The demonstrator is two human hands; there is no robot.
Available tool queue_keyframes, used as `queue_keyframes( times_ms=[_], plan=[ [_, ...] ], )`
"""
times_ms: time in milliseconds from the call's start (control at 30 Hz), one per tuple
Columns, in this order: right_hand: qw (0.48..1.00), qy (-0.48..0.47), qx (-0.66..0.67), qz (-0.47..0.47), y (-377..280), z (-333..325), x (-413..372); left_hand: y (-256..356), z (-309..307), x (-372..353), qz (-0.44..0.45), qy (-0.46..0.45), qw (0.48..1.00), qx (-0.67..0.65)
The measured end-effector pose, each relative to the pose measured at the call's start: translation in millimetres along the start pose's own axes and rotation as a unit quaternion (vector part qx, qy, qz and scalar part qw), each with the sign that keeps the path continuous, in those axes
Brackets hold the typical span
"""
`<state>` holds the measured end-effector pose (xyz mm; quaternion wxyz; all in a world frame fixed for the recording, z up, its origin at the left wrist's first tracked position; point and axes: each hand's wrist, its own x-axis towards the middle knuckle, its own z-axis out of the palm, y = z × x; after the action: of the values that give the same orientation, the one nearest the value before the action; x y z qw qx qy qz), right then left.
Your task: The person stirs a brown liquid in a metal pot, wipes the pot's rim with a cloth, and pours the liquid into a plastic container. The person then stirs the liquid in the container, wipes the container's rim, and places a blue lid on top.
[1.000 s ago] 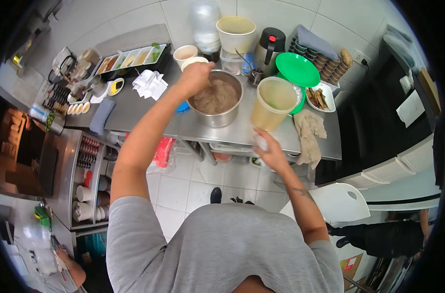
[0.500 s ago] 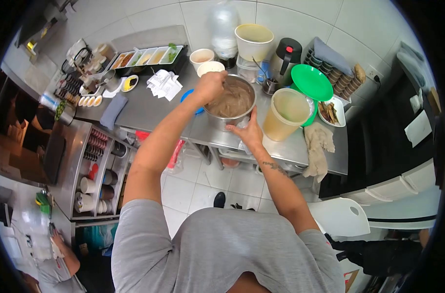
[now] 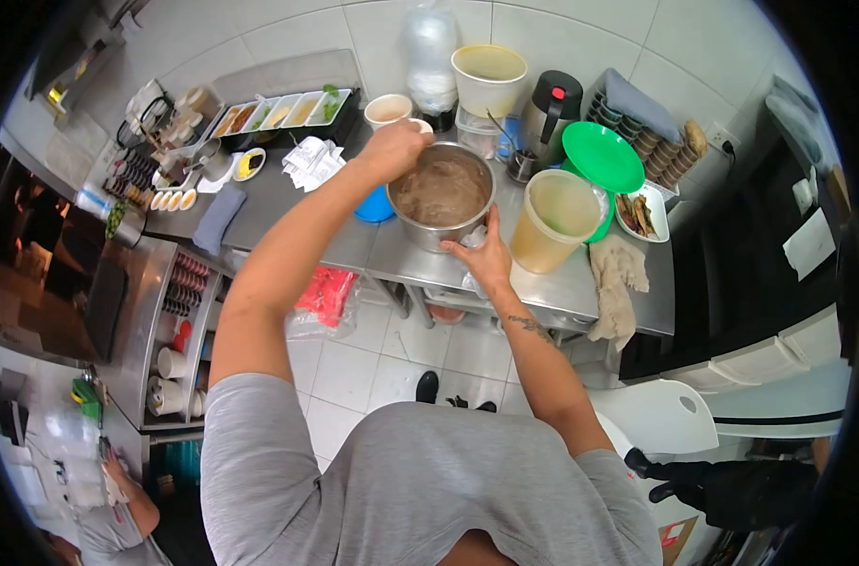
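A round metal bowl (image 3: 428, 236) of swirling brown liquid (image 3: 444, 191) stands at the counter's front edge. My right hand (image 3: 486, 257) grips its near right side, the thumb along the outer wall and the fingers up by the rim. Clear plastic (image 3: 474, 236) shows beside that hand. Closed, my left hand (image 3: 398, 151) is over the bowl's far left rim; anything inside its fingers is hidden. Partly covered by this hand, a pale tub (image 3: 420, 124) sits behind the bowl. A blue lid (image 3: 376, 205) lies to the bowl's left.
Right of the bowl are a yellowish bucket (image 3: 554, 222), a green plate (image 3: 602, 158), a thermos (image 3: 552, 108) and a cloth (image 3: 618, 283). White receipts (image 3: 313, 162) and a topping tray (image 3: 302, 108) lie left. Another person's arm (image 3: 132, 495) shows at lower left.
My left hand has shifted left and slightly away from me, uncovering more of the liquid and the blue lid. The liquid's surface has changed. My right hand stays on the bowl.
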<state>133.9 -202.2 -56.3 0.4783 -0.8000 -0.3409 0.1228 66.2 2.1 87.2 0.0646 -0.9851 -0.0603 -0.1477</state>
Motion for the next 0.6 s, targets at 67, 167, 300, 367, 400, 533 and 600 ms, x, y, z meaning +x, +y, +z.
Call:
queue_keyframes(
  times_ms=[67,167,300,367,400,533,600],
  plan=[
    [1.000,0.006,-0.003,-0.004,2,2,0,-4,-4,-11,-0.056,-0.052,0.997,0.014],
    [1.000,0.012,-0.013,-0.004,5,4,1,-6,-7,-30,-0.087,-0.098,0.991,-0.023],
    [1.000,0.014,-0.010,0.006,2,3,-1,13,-1,-38,-0.054,-0.043,0.987,-0.148],
    [1.000,0.010,-0.018,0.016,-1,2,-1,31,13,-22,-0.054,0.023,0.988,-0.145],
    [1.000,0.009,-0.020,0.014,-4,2,-1,37,16,-12,-0.026,0.060,0.988,-0.143],
    [1.000,0.020,-0.017,-0.011,-2,3,-2,32,14,13,0.013,0.065,0.996,-0.068],
    [1.000,0.022,-0.013,-0.015,0,4,-2,17,10,12,0.011,0.035,0.999,-0.004]
  ],
)
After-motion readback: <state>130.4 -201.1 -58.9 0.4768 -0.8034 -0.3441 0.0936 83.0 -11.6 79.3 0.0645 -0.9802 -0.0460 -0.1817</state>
